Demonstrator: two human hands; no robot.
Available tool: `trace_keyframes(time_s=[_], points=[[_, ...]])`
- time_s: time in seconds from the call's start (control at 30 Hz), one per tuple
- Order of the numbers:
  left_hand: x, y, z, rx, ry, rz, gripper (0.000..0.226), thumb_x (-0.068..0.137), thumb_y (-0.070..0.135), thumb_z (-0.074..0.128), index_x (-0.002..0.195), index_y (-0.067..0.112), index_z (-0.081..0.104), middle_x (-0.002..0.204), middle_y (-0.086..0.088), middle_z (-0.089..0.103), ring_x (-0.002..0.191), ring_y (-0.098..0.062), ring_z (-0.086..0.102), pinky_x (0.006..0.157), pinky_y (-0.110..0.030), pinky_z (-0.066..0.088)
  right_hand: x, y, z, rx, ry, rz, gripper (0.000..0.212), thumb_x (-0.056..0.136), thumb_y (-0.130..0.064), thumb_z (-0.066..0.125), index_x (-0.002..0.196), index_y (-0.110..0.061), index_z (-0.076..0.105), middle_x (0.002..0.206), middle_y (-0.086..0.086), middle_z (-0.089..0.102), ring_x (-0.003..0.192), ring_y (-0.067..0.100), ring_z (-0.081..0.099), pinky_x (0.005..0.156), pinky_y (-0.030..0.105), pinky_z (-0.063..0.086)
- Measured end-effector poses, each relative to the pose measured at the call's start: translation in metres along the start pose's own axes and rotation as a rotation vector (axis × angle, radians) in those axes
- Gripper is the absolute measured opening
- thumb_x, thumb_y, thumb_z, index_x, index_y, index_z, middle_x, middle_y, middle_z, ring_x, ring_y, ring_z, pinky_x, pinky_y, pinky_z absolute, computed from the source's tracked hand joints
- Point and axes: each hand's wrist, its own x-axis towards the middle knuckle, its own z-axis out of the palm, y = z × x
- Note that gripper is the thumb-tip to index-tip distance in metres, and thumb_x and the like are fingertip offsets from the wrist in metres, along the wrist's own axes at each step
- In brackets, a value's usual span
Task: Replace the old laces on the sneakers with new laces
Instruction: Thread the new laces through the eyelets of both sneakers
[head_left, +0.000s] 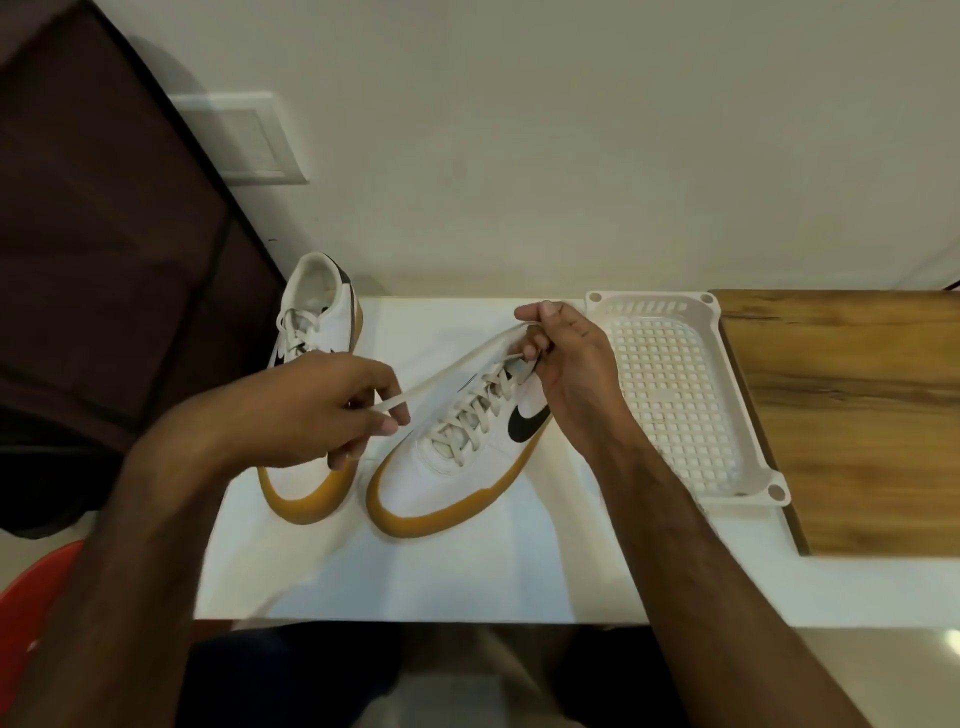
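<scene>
Two white sneakers with gum soles and black swooshes stand on a white table (467, 571), toes toward me. The right sneaker (457, 467) is laced with an off-white lace (452, 371) whose loose end runs from its top eyelets to the left. My left hand (311, 410) pinches that loose end between thumb and fingers. My right hand (566, 353) holds the lace at the sneaker's collar, fingers curled round it. The left sneaker (317, 322) is partly hidden behind my left hand, its laces still threaded.
A white perforated plastic tray (727, 415) lies right of the sneakers, next to a wooden board (857, 415). A dark fabric cabinet (104, 234) stands at the left, a red stool (31, 613) at the lower left. A pale wall is behind the table.
</scene>
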Motion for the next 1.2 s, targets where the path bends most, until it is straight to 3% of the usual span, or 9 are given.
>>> trace_keyframes(time_s=[0.17, 0.23, 0.33, 0.4, 0.5, 0.63, 0.8, 1.03, 1.2], points=[[-0.013, 0.034, -0.01, -0.447, 0.314, 0.545, 0.028, 0.105, 0.014, 0.047, 0.118, 0.008, 0.072, 0.068, -0.007, 0.058, 0.063, -0.02, 0.058, 0.065, -0.032, 0.051, -0.009, -0.005, 0.007, -0.433, -0.106, -0.069, 0.032, 0.107, -0.025, 0.047, 0.103, -0.017, 0.077, 0.089, -0.008, 0.07, 0.095, 0.014, 0.062, 0.099, 0.042, 0.05], [0.015, 0.045, 0.003, -0.407, 0.529, 0.557, 0.028, 0.105, 0.008, 0.048, 0.122, 0.011, 0.069, 0.088, -0.005, 0.064, 0.084, -0.014, 0.063, 0.075, -0.026, 0.05, -0.018, -0.007, 0.015, -0.521, -0.188, -0.07, 0.04, 0.109, -0.03, 0.04, 0.099, -0.016, 0.076, 0.103, -0.008, 0.074, 0.11, 0.012, 0.064, 0.105, 0.043, 0.047], [0.06, 0.048, 0.021, -0.335, 0.748, 0.394, 0.028, 0.102, 0.021, 0.056, 0.123, 0.034, 0.07, 0.103, 0.007, 0.048, 0.106, -0.009, 0.05, 0.091, -0.014, 0.037, -0.023, -0.01, 0.02, -0.402, -0.224, -0.023, 0.055, 0.108, -0.045, 0.031, 0.098, -0.009, 0.072, 0.103, 0.003, 0.076, 0.098, 0.005, 0.065, 0.094, 0.027, 0.043], [0.076, 0.052, 0.02, -0.45, 0.763, 0.371, 0.025, 0.1, 0.022, 0.06, 0.12, 0.029, 0.073, 0.099, -0.007, 0.053, 0.093, -0.011, 0.053, 0.088, -0.018, 0.041, -0.02, -0.009, 0.014, -0.345, -0.213, -0.017, 0.058, 0.104, -0.058, 0.032, 0.101, -0.016, 0.072, 0.103, -0.003, 0.075, 0.093, 0.001, 0.062, 0.092, 0.027, 0.042], [0.087, 0.07, 0.007, -0.821, 0.63, 0.409, 0.021, 0.102, 0.013, 0.057, 0.114, 0.009, 0.074, 0.087, -0.024, 0.063, 0.059, -0.022, 0.054, 0.055, -0.032, 0.046, -0.019, -0.008, 0.01, -0.386, -0.243, -0.051, 0.031, 0.106, -0.047, 0.041, 0.104, -0.031, 0.068, 0.09, -0.027, 0.069, 0.091, -0.007, 0.062, 0.086, 0.016, 0.047], [0.099, 0.068, 0.012, -0.868, 0.48, 0.331, 0.021, 0.102, 0.011, 0.056, 0.111, 0.003, 0.073, 0.096, -0.011, 0.077, 0.077, -0.019, 0.069, 0.061, -0.028, 0.049, -0.017, -0.007, 0.011, -0.389, -0.234, -0.099, 0.023, 0.105, -0.034, 0.052, 0.108, -0.021, 0.072, 0.108, 0.0, 0.075, 0.106, 0.013, 0.069, 0.094, 0.028, 0.054], [0.102, 0.025, 0.023, -0.942, 0.58, 0.223, 0.02, 0.1, 0.007, 0.057, 0.112, 0.005, 0.072, 0.099, -0.012, 0.076, 0.082, -0.018, 0.07, 0.066, -0.028, 0.053, -0.013, -0.014, -0.001, -0.352, -0.172, -0.038, 0.038, 0.107, -0.022, 0.043, 0.072, -0.015, 0.055, 0.068, -0.008, 0.062, 0.068, 0.005, 0.059, 0.073, 0.023, 0.047], [0.11, 0.023, 0.069, -0.3, 0.585, 0.092, 0.02, 0.095, 0.016, 0.067, 0.113, 0.023, 0.062, 0.089, 0.011, 0.064, 0.071, 0.003, 0.064, 0.059, -0.007, 0.044, 0.008, 0.002, -0.021, -0.717, 0.182, -0.103, 0.032, 0.105, -0.03, 0.046, 0.085, -0.012, 0.063, 0.081, 0.004, 0.068, 0.075, 0.015, 0.062, 0.072, 0.033, 0.05], [0.125, 0.033, 0.072, 0.292, 0.645, 0.35, 0.014, 0.092, 0.006, 0.063, 0.104, 0.014, 0.063, 0.083, -0.001, 0.062, 0.073, -0.022, 0.056, 0.063, -0.036, 0.047, 0.011, -0.004, -0.031, -0.97, 0.233, -0.24, 0.031, 0.104, -0.026, 0.052, 0.076, -0.015, 0.059, 0.065, -0.005, 0.058, 0.059, 0.004, 0.053, 0.056, 0.015, 0.038]])
